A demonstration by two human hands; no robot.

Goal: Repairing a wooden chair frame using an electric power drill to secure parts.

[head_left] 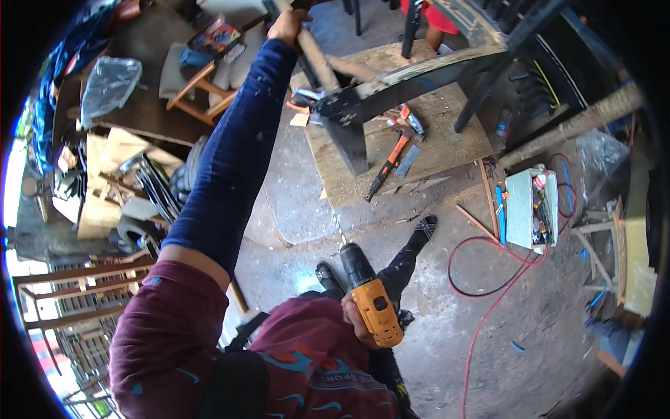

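Observation:
My left hand (285, 28) reaches far forward, its fingers wrapped round an upper bar of a dark-painted wooden chair frame (398, 91). The frame lies tipped over a low plywood-topped bench (324, 174), and its bare wood edges show. Close to my body, my right hand (357, 322) grips a yellow and black cordless drill (377, 307). The long bit points forward toward the bench, apart from the frame. On the plywood lie a hammer (389, 166) with an orange and black handle, a flat grey metal piece (407, 160) and an orange-and-grey tool (413, 120).
An open pale toolbox (516, 209) full of tools stands on the floor at right. A red hose (481, 325) loops beside it. Wood scraps and a small wooden frame (202, 94) crowd the left. Another person's red clothing (438, 19) shows at the far side.

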